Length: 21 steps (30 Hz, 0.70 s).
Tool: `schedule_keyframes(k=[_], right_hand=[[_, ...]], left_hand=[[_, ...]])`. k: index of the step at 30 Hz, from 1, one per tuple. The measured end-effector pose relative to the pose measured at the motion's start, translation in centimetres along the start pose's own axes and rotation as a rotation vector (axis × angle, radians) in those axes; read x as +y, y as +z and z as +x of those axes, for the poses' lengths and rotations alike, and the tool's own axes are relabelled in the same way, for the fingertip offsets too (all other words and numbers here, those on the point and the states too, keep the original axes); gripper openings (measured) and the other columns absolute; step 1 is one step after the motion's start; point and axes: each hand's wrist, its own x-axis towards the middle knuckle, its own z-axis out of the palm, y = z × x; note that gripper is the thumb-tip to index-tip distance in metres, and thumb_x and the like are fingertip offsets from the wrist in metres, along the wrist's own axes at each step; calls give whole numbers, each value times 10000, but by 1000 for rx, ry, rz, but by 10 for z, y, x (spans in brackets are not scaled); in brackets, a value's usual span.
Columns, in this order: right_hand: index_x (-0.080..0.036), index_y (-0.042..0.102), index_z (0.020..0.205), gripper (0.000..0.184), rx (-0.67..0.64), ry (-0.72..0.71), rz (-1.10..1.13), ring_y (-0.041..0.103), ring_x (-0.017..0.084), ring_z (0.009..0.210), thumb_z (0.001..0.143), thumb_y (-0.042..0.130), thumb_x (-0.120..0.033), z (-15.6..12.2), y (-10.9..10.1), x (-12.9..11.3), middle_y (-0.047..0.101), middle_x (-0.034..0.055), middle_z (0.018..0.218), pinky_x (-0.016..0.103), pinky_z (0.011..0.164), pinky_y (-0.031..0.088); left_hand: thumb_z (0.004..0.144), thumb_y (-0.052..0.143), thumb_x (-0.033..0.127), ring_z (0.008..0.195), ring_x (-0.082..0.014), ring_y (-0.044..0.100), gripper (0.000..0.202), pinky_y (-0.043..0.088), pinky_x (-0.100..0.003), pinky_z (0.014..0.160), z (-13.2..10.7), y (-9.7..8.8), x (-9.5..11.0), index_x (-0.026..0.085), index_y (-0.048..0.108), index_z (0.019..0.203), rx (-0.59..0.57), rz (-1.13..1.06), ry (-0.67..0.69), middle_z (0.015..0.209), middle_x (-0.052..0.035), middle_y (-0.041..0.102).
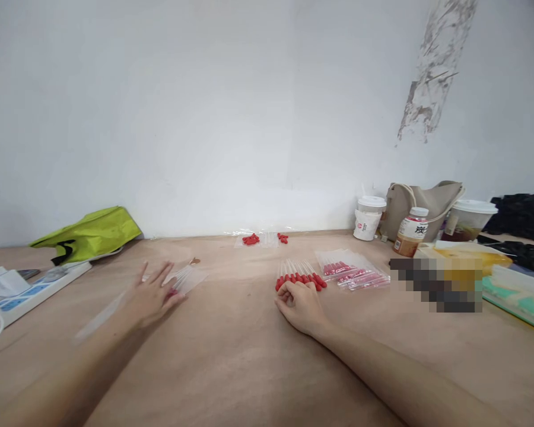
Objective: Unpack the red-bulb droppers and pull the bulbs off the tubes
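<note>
My left hand (pixel 151 295) lies on the brown table (pixel 231 350) with its fingers spread flat, resting on a clear plastic bag (pixel 187 277) that has something red in it. My right hand (pixel 299 303) rests on the table with its fingers curled under, right at the near ends of a row of several clear droppers with red bulbs (pixel 300 274). What its fingers hold, if anything, I cannot make out. Just right of that row lie clear bags filled with the same red-bulbed droppers (pixel 353 271).
Loose red bulbs on a clear bag (pixel 260 239) lie by the wall. A green bag (pixel 91 232) and a white power strip (pixel 24 295) are at the left. Two lidded cups (pixel 370 216), a bottle (pixel 410 231), a beige tote (pixel 427 204) and a yellow packet (pixel 476 261) stand at the right.
</note>
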Motion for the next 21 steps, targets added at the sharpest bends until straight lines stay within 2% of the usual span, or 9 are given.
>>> schedule_keyframes(k=[3, 6, 9, 12, 14, 18, 21], right_hand=[[-194, 544, 709, 17, 3, -16, -13, 525, 130, 688, 724, 544, -202, -1, 0, -1, 626, -37, 661, 288, 708, 243], [-194, 544, 714, 14, 20, -43, -26, 517, 121, 682, 728, 545, -197, -1, 1, -1, 622, -44, 662, 281, 702, 234], [-193, 543, 721, 10, 25, -67, -31, 516, 116, 681, 731, 545, -192, -1, 2, 0, 621, -44, 664, 277, 699, 227], [-193, 541, 715, 20, 28, -70, -26, 517, 114, 679, 734, 542, -192, -1, 2, -1, 616, -43, 655, 274, 695, 225], [-194, 542, 710, 24, 32, -67, -23, 517, 112, 676, 734, 543, -192, -1, 1, -1, 614, -44, 652, 273, 693, 224], [-197, 544, 710, 24, 26, -68, -15, 514, 112, 674, 733, 544, -191, -1, 2, 0, 614, -45, 650, 274, 699, 226], [-199, 544, 713, 19, 21, -71, -13, 514, 115, 682, 729, 548, -189, -1, 4, 1, 618, -46, 654, 276, 709, 227]], left_hand=[[823, 354, 514, 1239, -277, 339, 455, -37, -526, 1040, 4, 4, 12, 151, 626, 784, -29, 61, 89, 1289, -163, 448], [851, 334, 453, 1252, -252, 321, 429, -36, -521, 1043, 11, 6, 20, 162, 630, 744, -47, 91, 116, 1312, -130, 430], [842, 380, 298, 1210, -272, 378, 325, 71, -514, 1042, 22, 5, 30, 160, 658, 745, -113, 148, 111, 1241, -124, 510], [784, 372, 92, 1105, -303, 476, 312, 234, -474, 986, 31, 5, 39, 113, 682, 814, -184, 202, 121, 1078, -175, 604], [754, 365, 35, 1058, -315, 502, 330, 274, -461, 951, 36, 5, 42, 80, 682, 834, -196, 195, 127, 973, -208, 630], [760, 391, 69, 1026, -314, 514, 288, 264, -453, 938, 44, 7, 37, 82, 656, 872, -244, 110, 52, 941, -206, 631], [818, 379, 257, 945, -344, 550, 336, 252, -522, 896, 51, 11, 30, 59, 609, 963, -286, 108, -68, 933, -222, 630]])
